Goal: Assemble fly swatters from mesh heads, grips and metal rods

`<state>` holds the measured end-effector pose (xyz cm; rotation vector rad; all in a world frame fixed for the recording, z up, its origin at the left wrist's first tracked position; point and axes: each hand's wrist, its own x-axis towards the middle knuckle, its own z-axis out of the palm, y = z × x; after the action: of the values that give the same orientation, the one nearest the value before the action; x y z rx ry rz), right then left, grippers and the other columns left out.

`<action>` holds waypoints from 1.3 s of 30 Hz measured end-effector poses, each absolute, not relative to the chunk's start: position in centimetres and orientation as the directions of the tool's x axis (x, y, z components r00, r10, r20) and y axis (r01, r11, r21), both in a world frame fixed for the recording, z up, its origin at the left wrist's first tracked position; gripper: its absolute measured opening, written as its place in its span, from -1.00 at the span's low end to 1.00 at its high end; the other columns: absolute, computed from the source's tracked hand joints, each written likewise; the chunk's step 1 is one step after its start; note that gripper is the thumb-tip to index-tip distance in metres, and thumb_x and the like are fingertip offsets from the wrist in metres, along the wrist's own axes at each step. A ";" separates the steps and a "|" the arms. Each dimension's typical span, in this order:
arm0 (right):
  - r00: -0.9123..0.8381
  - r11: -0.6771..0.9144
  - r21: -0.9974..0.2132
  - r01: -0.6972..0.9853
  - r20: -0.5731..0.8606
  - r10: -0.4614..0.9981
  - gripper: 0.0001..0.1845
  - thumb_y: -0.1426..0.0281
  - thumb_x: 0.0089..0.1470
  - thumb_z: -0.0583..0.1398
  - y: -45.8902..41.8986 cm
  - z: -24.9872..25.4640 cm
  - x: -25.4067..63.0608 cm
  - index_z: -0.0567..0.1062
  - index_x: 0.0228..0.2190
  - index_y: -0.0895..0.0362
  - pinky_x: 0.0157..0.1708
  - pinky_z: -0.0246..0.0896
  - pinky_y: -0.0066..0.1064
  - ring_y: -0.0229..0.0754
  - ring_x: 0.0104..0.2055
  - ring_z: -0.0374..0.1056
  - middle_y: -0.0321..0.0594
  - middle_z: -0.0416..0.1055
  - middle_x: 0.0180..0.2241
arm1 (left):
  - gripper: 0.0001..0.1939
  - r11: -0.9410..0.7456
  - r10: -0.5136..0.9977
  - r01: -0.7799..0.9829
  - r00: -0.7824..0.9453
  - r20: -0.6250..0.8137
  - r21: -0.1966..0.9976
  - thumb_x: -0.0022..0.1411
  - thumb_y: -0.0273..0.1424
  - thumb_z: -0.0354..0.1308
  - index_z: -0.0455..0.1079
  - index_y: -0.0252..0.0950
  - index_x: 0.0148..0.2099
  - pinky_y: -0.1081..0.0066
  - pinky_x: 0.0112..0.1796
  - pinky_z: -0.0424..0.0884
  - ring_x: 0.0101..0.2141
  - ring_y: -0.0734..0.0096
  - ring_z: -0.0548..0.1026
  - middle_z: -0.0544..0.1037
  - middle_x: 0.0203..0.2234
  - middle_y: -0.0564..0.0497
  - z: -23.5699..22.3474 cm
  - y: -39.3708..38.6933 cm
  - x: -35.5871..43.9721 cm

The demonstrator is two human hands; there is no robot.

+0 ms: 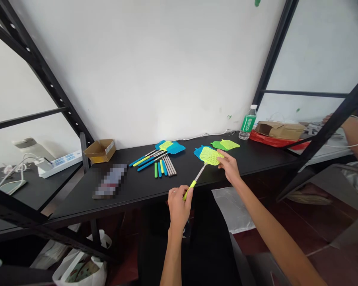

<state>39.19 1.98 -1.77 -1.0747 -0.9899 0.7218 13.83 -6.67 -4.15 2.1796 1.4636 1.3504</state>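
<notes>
My left hand (179, 206) is closed round the yellow-green grip of a fly swatter, near the front edge of the black table (131, 186). The swatter's metal rod runs up and right to its yellow mesh head (210, 155). My right hand (229, 166) pinches the right edge of that head. A blue swatter head (199, 151) lies under it. Green and yellow heads (226, 145) lie just behind. Further left lies a pile of assembled swatters, loose rods and coloured grips (161, 159).
An open cardboard box (100, 151) sits at the table's back left. A water bottle (248, 123) and a flat box on red bags (279, 131) stand at the back right. Black rack posts frame both sides. Another person's arm (353, 135) shows at the far right.
</notes>
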 end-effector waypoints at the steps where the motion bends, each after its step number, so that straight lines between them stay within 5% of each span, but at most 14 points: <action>1: 0.400 0.330 -0.944 -0.014 0.298 0.867 -0.38 0.24 -0.07 0.31 2.0 -1.7 39.2 0.52 0.06 0.15 -0.56 0.22 -0.47 -0.27 -0.46 0.27 -0.29 0.43 -0.46 | -0.73 -0.496 0.811 0.639 0.099 0.577 0.588 0.42 -0.24 -0.01 0.40 -0.21 -0.29 0.31 -0.21 0.30 -0.38 0.29 0.40 0.40 -0.58 0.06 -4.2 -6.7 13.9; 8: 0.407 0.325 -0.945 -0.042 0.281 0.869 -0.40 0.24 -0.10 0.31 2.1 -1.8 39.4 0.54 0.02 0.16 -0.57 0.22 -0.45 -0.27 -0.46 0.28 -0.21 0.50 -0.32 | -0.75 -0.509 0.803 0.630 0.103 0.587 0.586 0.42 -0.25 -0.01 0.40 -0.21 -0.26 0.31 -0.17 0.30 -0.39 0.32 0.42 0.44 -0.55 0.07 -4.4 -6.7 13.9; 39: 0.493 0.323 -0.944 -0.071 0.248 0.834 -0.49 0.25 -0.07 0.32 3.3 -2.4 39.6 0.57 -0.05 0.16 -0.60 0.28 -0.44 -0.20 -0.46 0.40 -0.19 0.54 -0.39 | -0.75 -0.516 0.756 0.673 0.066 0.652 0.530 0.40 -0.24 0.04 0.42 -0.21 -0.30 0.35 -0.18 0.25 -0.43 0.34 0.40 0.41 -0.61 0.09 -4.9 -6.0 14.6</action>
<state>39.62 3.33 -2.43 -1.0807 -0.8661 0.7029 14.61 -6.04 -4.93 2.2286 1.4984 1.4560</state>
